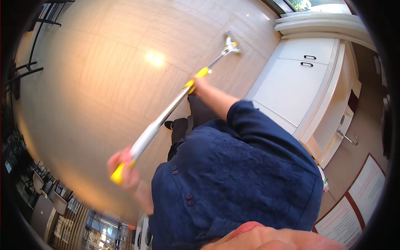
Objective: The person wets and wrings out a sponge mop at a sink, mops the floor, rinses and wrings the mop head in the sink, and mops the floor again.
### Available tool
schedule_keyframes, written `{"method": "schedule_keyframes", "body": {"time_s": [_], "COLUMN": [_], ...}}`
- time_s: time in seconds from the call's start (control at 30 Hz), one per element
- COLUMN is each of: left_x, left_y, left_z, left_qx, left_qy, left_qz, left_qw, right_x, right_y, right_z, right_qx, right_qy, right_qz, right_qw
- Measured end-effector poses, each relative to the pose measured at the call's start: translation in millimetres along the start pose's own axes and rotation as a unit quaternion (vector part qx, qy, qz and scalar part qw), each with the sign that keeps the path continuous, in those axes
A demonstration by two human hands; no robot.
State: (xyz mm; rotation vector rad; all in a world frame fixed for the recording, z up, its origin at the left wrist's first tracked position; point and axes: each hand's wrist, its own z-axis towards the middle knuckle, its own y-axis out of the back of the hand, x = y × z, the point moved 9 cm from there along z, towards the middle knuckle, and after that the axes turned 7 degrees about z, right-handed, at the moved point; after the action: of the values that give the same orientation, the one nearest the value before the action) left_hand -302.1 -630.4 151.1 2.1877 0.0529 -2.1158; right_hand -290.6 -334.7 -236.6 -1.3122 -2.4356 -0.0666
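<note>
A mop with a silvery shaft and yellow and white handle parts runs slantwise in front of my body. My left hand is closed around its upper end, near the yellow tip; this hand is a little blurred. Farther down the shaft, my right hand is wrapped round a yellow grip, its arm stretched forward. The white and yellow mop head lies on the tiled floor ahead of me, slightly blurred.
White cabinets with black handles stand to my right, below a sink with a tap. A pale curtain hangs by the window. Black metal furniture legs stand at the left. Chairs are behind left.
</note>
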Motion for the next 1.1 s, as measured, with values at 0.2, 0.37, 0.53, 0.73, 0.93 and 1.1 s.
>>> {"method": "schedule_keyframes", "body": {"time_s": [0.2,0.37,0.53,0.73,0.93,1.1], "left_x": [-117.6,-54.1,42.1,10.0,-141.5,-116.4], "left_y": [110.4,75.8,-76.9,32.7,146.0,165.5], "left_z": [-43.1,-20.5,6.3,-26.7,-59.3,-15.2], "left_qx": [-0.039,-0.105,0.031,-0.126,-0.081,-0.016], "left_qy": [-0.223,-0.171,0.048,0.049,-0.224,-0.265], "left_qz": [-0.051,-0.027,-0.044,0.001,0.042,-0.023], "left_qw": [0.973,0.979,0.997,0.991,0.97,0.964], "right_x": [-103.5,-18.4,120.1,16.8,-142.5,-113.8], "right_y": [-93.7,-76.7,-4.4,-41.9,-126.8,-126.5], "right_z": [-157.0,-99.6,48.7,6.5,-167.2,-150.9], "right_qx": [0.174,0.064,-0.04,-0.025,0.208,0.086], "right_qy": [-0.213,-0.061,0.085,0.045,-0.232,-0.152], "right_qz": [-0.079,-0.064,-0.098,-0.194,-0.099,-0.023], "right_qw": [0.958,0.994,0.991,0.98,0.945,0.984]}}
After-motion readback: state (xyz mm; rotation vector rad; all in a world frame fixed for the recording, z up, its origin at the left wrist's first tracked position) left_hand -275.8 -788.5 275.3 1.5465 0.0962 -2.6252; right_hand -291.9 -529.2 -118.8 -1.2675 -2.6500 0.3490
